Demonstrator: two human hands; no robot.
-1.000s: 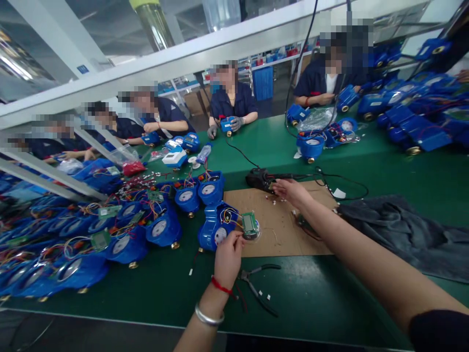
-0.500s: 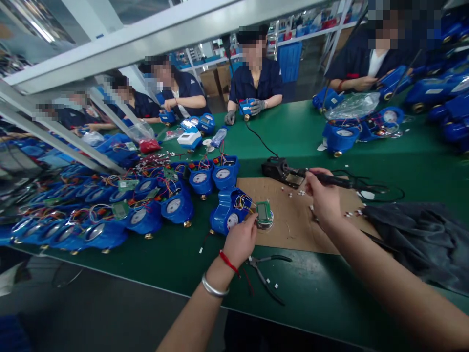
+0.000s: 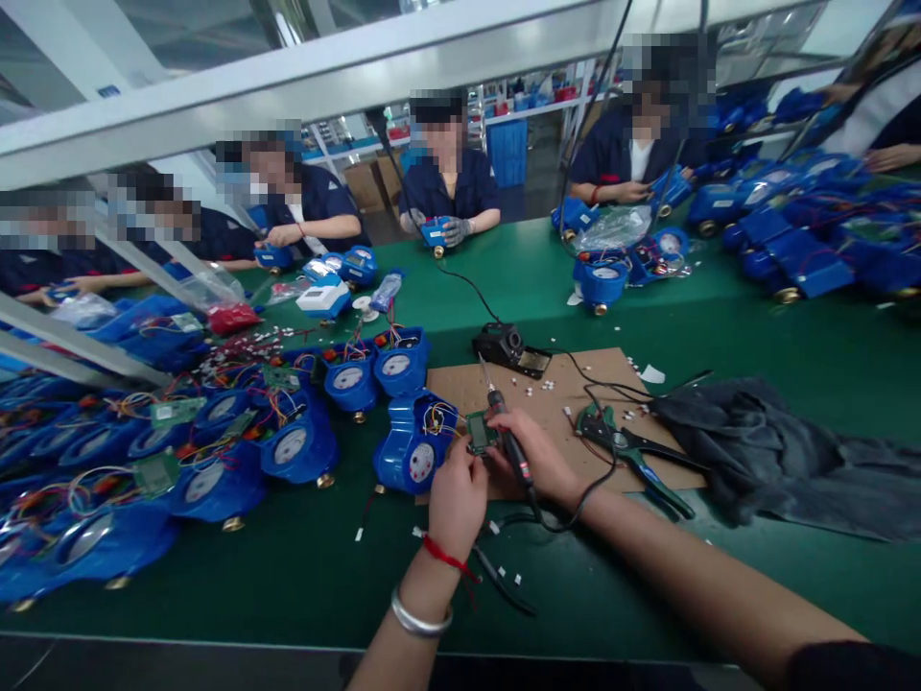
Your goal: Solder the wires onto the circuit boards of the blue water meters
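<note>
My left hand (image 3: 459,494) pinches the lower left edge of a small green circuit board (image 3: 478,432) with a grey display. Thin wires run from the board to an open blue water meter (image 3: 409,456) just to its left. A soldering iron (image 3: 515,449) is gripped in my right hand (image 3: 543,459), its tip pointing up and away, above the board. The right fingers are close to the board's right edge; whether they touch it I cannot tell. Beneath both hands lies a cardboard sheet (image 3: 568,384). Pliers (image 3: 504,581) are partly hidden behind my left wrist.
The iron's stand (image 3: 500,345) sits at the cardboard's far edge. Green-handled cutters (image 3: 637,461) and a dark cloth (image 3: 769,461) lie on the right. Rows of wired blue meters (image 3: 295,441) fill the left. Several co-workers sit across the green table (image 3: 504,264).
My right hand has brought the soldering iron from beside the stand down and left to the board. My left hand now pinches the board. The view has shifted right, showing the green cutters.
</note>
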